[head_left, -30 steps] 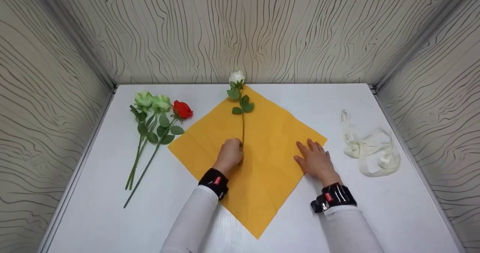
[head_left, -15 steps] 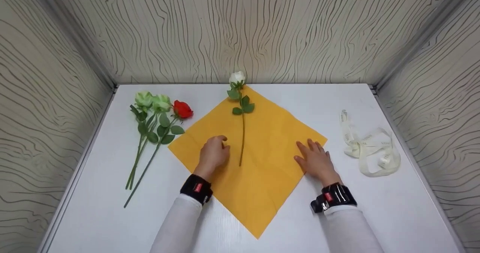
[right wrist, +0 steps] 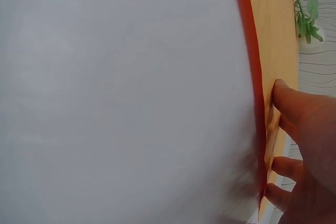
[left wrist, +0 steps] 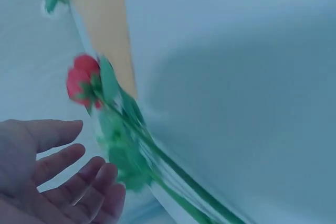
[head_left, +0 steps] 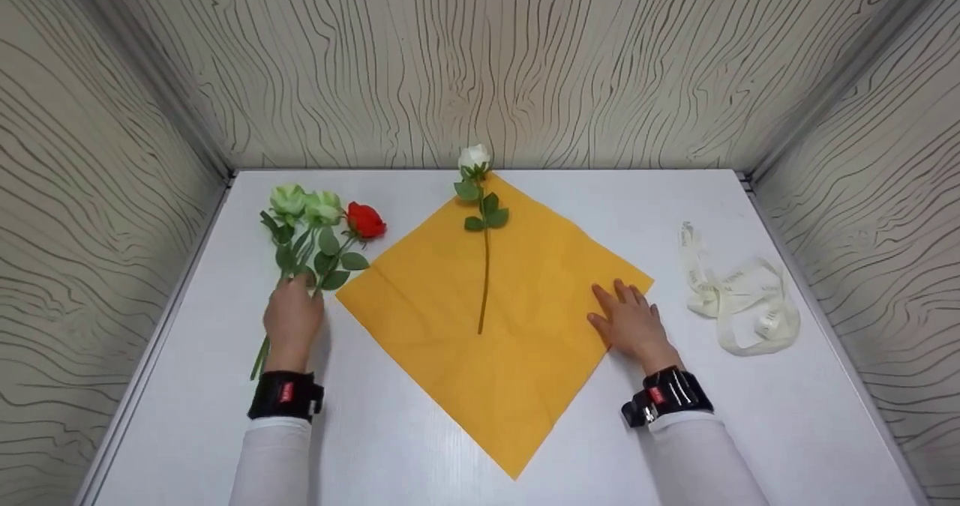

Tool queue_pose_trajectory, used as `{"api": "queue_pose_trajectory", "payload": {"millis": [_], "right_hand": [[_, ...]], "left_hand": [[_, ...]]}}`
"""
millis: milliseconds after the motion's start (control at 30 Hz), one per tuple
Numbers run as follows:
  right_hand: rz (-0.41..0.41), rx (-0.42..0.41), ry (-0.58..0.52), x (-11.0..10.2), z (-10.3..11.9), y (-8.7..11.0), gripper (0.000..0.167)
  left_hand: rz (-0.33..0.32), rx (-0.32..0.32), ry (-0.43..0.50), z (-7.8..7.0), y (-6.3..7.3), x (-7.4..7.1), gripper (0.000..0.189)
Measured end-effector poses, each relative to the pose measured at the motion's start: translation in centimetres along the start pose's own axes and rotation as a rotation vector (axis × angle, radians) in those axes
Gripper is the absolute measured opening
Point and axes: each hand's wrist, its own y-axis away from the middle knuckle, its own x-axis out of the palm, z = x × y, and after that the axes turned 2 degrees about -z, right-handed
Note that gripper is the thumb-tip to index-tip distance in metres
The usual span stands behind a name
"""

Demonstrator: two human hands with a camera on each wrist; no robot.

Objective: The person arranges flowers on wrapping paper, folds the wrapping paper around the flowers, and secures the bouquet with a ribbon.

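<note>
My left hand (head_left: 294, 318) is over the stems of two pale green roses (head_left: 323, 208) and a red rose (head_left: 365, 220) at the left. In the left wrist view its fingers (left wrist: 63, 169) are loosely bent and apart from the stems, with nothing held. A square of yellow wrapping paper (head_left: 540, 296) lies turned cornerwise in the middle. On it rests a white rose (head_left: 474, 157), bloom at the far corner and stem pointing toward me. My right hand (head_left: 636, 327) rests with spread fingers on the paper's right corner. Parts of the stems are hidden beneath my left hand.
A tangled cream ribbon (head_left: 750, 303) with printed lettering lies to the right of the paper. The white table (head_left: 405, 446) is enclosed by wood-grain patterned walls (head_left: 480, 64) at the back and both sides.
My left hand has let go of the white rose's stem and moved left, off the paper, to the green and red roses. The white rose stays on the paper; my right hand has not moved.
</note>
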Motion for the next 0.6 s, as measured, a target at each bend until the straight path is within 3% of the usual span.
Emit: {"api": "queue_pose_trajectory", "payload": {"millis": [133, 267, 600], "right_hand": [[-0.003, -0.003, -0.007, 0.0, 0.1, 0.0, 0.058], [0.001, -0.004, -0.007, 0.0, 0.0, 0.0, 0.058], [-0.005, -0.015, -0.015, 0.0, -0.1, -0.1, 0.057]], "left_hand": [[0.148, -0.071, -0.025, 2.3, 0.7, -1.4, 0.028], [0.269, -0.093, -0.058, 3.5, 2.0, -2.0, 0.030], [0.288, -0.047, -0.174, 4.2, 5.0, -2.4, 0.012]]}}
